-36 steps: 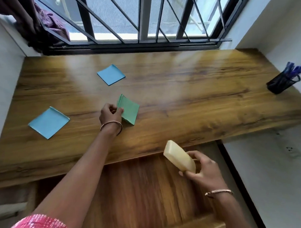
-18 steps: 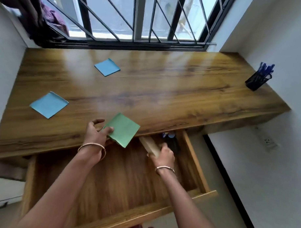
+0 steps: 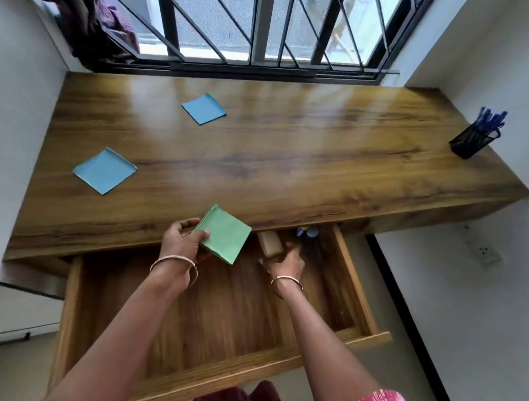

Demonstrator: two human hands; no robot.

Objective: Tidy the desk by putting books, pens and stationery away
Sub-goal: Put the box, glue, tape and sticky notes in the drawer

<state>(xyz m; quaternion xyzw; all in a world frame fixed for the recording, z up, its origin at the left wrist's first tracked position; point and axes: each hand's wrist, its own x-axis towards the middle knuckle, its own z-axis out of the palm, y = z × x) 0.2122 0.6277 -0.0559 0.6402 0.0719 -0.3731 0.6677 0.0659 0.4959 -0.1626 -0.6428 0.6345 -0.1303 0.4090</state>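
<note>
Bright daylight enters through the barred window (image 3: 260, 29) at the far side, leaving pale glare on the wooden desk (image 3: 285, 157). Wide-angle distortion bends the edges; details look slightly soft.

Wide room in left half of drawer (image 3: 231, 321); desk edge (image 3: 318, 221) low above its back.

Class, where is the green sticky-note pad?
In the head view, the left hand holds the green sticky-note pad over the open drawer, at the desk edge, left of the tan block.
</note>
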